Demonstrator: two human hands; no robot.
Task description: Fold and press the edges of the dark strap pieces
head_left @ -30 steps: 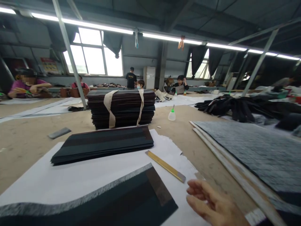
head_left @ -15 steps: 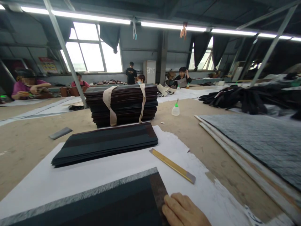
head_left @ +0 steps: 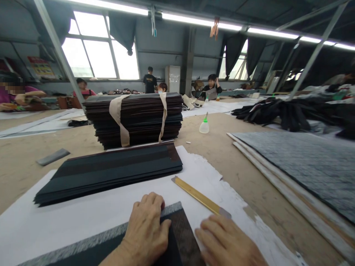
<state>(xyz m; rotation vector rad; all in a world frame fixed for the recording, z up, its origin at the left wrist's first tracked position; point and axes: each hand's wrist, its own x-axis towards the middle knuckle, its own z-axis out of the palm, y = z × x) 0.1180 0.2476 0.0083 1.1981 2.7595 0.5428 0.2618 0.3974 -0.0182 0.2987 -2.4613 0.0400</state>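
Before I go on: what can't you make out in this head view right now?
- Dark sheet: near part cut off by the bottom edge, partly hidden under the left hand.
- Right hand: wrist out of frame.
- Yellow ruler: markings too small to read.
- Glue bottle: label too small.

Factory workshop, long worktables (head_left: pixel 230 155), strapped stacks of dark cut sheets (head_left: pixel 135 118), glue bottle (head_left: pixel 204 125), seated workers (head_left: pixel 212 88), strip lights (head_left: pixel 194 20)

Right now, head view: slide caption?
Both hands, left hand and right hand, press a dark sheet beside a brass ruler.
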